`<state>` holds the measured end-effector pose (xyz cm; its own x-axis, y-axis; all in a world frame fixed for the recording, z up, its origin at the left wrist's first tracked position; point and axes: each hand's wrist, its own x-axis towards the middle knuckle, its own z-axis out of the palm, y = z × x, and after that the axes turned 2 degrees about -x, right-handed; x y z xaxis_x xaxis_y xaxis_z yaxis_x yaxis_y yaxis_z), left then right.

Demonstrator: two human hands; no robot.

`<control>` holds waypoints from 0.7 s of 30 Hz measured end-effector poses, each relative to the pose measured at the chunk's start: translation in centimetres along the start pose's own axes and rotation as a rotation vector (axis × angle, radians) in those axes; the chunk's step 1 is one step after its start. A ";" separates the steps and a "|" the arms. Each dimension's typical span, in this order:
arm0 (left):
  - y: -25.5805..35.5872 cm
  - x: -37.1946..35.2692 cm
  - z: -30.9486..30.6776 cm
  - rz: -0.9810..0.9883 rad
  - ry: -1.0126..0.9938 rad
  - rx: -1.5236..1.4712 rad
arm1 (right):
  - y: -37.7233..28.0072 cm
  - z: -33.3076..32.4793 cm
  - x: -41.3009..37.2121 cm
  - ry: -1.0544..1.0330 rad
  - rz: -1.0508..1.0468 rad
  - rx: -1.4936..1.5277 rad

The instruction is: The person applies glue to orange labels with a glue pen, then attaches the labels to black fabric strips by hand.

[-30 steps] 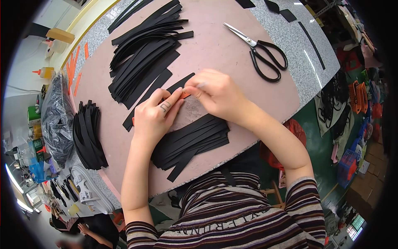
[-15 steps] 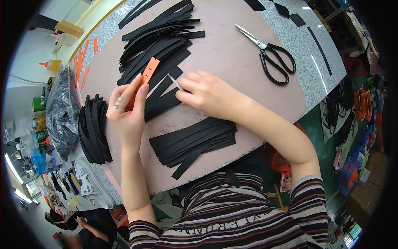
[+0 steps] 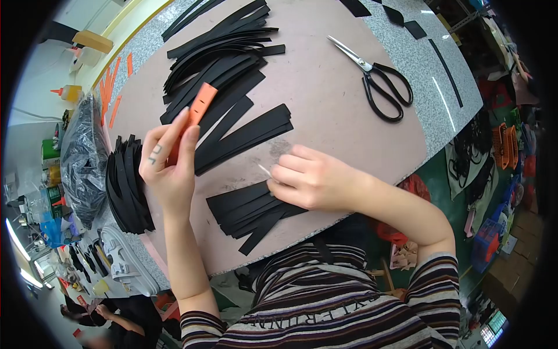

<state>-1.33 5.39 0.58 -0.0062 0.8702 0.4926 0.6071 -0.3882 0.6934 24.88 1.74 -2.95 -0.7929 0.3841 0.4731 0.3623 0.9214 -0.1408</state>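
Note:
Pinched upright between the thumb and fingers of my left hand (image 3: 168, 160) is an orange strip (image 3: 203, 103) with small dark slit marks. My right hand (image 3: 317, 177) is closed around a thin, pale, pointed tool (image 3: 264, 169); only its tip shows past the fingers. That hand hovers over the right end of a fanned stack of black strips (image 3: 238, 206). Beyond my hands lie a few longer black strips (image 3: 250, 138) and a large pile of black strips (image 3: 218, 64). Another black bundle (image 3: 124, 189) sits left of my left wrist.
Black-handled scissors (image 3: 372, 70) lie at the right on the pinkish mat (image 3: 343, 122). Orange strips (image 3: 106, 87) and a plastic-wrapped black bundle (image 3: 87, 163) are at the left edge. Black scraps (image 3: 415, 29) rest at the far right. Another person (image 3: 133, 320) is at lower left.
My right hand has moved away from the orange strip, down and to the right, with the pointed tool still in it. My left hand has shifted slightly left and down with the strip.

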 end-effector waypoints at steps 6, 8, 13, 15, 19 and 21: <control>0.5 -0.6 3.8 0.090 -0.405 0.030 | 2.3 -1.2 -0.7 0.411 0.638 0.487; 0.5 -0.5 4.5 0.090 -0.439 0.072 | 3.4 -1.9 -0.4 0.464 0.796 0.569; 0.7 0.0 4.8 0.105 -0.475 0.125 | 5.0 -0.9 0.5 0.423 0.983 0.668; 0.5 0.0 4.8 0.102 -0.470 0.100 | 5.1 -0.4 1.5 0.382 0.821 0.484; 0.4 0.0 4.9 0.114 -0.473 0.125 | 5.8 1.7 2.7 0.440 0.616 0.433; 0.4 0.0 4.9 0.109 -0.472 0.114 | 5.8 1.8 2.7 0.396 0.622 0.402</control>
<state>2.81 6.67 -1.72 0.4062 0.8792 0.2490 0.6672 -0.4715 0.5766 23.98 8.21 -4.05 -0.2486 0.8488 0.4667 0.4144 0.5287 -0.7408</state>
